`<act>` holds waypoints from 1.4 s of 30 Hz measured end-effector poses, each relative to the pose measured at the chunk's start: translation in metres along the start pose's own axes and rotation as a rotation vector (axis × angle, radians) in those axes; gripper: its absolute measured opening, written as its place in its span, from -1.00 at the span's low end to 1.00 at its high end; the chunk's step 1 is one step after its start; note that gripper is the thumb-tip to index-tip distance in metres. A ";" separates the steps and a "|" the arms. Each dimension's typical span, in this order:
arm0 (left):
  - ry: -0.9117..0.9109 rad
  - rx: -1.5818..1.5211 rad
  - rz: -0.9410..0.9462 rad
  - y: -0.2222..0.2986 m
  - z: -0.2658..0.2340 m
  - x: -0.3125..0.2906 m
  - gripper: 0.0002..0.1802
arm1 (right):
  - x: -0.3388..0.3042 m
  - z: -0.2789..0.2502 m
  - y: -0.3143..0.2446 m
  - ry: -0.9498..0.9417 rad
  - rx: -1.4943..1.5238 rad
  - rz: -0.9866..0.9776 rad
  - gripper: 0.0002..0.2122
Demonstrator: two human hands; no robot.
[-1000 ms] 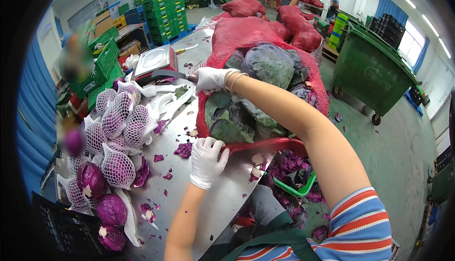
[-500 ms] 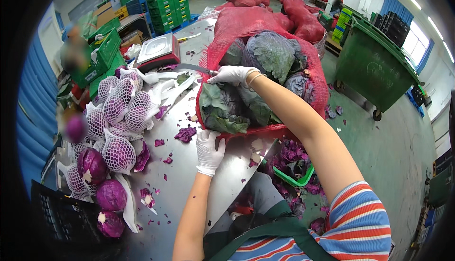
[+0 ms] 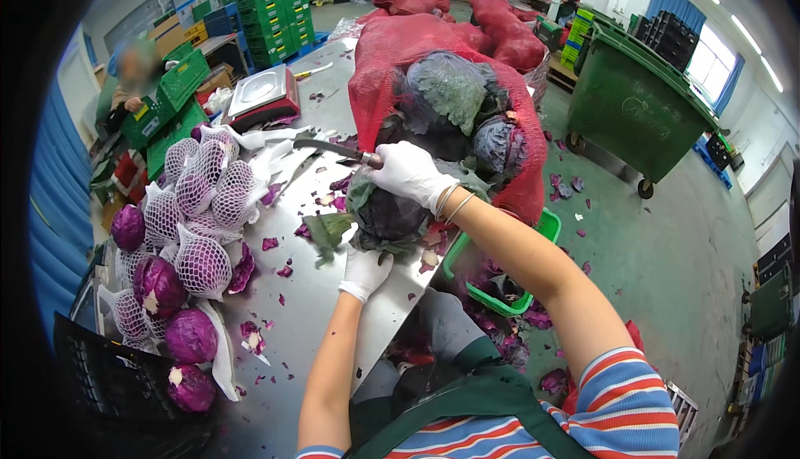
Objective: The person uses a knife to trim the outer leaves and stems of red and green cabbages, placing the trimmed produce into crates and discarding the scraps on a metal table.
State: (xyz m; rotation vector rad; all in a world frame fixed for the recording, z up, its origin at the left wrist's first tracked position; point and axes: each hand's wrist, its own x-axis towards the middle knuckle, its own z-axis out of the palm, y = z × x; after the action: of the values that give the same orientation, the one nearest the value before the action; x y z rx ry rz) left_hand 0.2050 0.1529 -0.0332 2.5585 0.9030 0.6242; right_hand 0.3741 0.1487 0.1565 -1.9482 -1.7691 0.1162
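My right hand (image 3: 410, 175), in a white glove, is closed round the wooden handle of a knife (image 3: 327, 147). Its dark, curved blade points left above the table. Right below the knife, a red cabbage (image 3: 390, 215) with dull green outer leaves sits at the mouth of a red mesh sack (image 3: 385, 67). My gloved left hand (image 3: 365, 274) grips the near side of this cabbage, its fingers partly hidden beneath. More leafy cabbages (image 3: 450, 84) lie inside the sack. One loose green leaf (image 3: 330, 232) rests left of the held cabbage.
Trimmed red cabbages (image 3: 192, 336), several in white foam nets (image 3: 204, 263), crowd the metal table's left side. A scale (image 3: 262, 94) stands behind them. A green basket (image 3: 546, 230) with leaf scraps sits below the table's right edge. A green wheeled bin (image 3: 642, 109) is farther right. Another person (image 3: 133, 75) is at far left.
A cabbage now sits outside the sack, between my hands. My left hand has let go of the sack's rim and holds the cabbage. My right hand, with the knife, has come nearer.
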 end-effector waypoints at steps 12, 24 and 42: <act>0.288 -0.426 -0.107 0.037 -0.070 -0.041 -0.83 | 0.054 -0.024 -0.025 -0.575 0.350 0.010 -0.66; 0.256 -0.443 -0.014 0.065 -0.052 -0.065 -0.87 | 0.097 -0.082 -0.144 -0.463 -0.599 0.124 -0.60; 0.645 -0.595 -0.062 0.062 -0.093 -0.002 -0.74 | 0.015 0.008 0.052 -0.412 0.295 0.171 -0.46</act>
State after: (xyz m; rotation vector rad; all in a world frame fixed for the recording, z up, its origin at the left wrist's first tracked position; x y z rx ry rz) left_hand 0.1872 0.1230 0.0730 1.8028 0.8058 1.4886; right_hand 0.4209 0.1635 0.1319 -1.9463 -1.6992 0.8415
